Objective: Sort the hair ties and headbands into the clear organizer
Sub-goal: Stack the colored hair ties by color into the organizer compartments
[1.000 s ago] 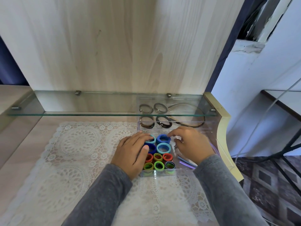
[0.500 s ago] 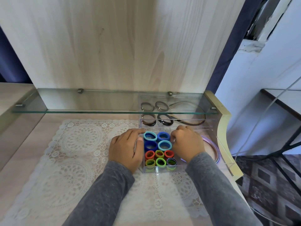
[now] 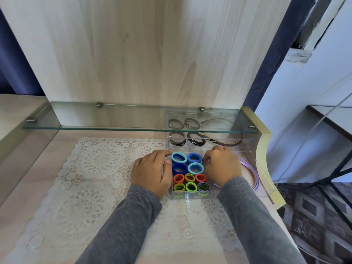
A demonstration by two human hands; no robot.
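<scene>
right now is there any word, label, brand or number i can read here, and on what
None: there is no readable text in this view. The clear organizer, hair ties, headbands, glass shelf and lace mat show no print, label or number.

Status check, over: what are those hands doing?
Left hand against left wall of clear organizer. Right hand curled beside hair ties, grip unclear. Nothing blocking.

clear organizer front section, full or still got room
Full: the front section of the clear plastic organizer is packed edge to edge with ten coloured hair ties, no free slot showing.
</scene>
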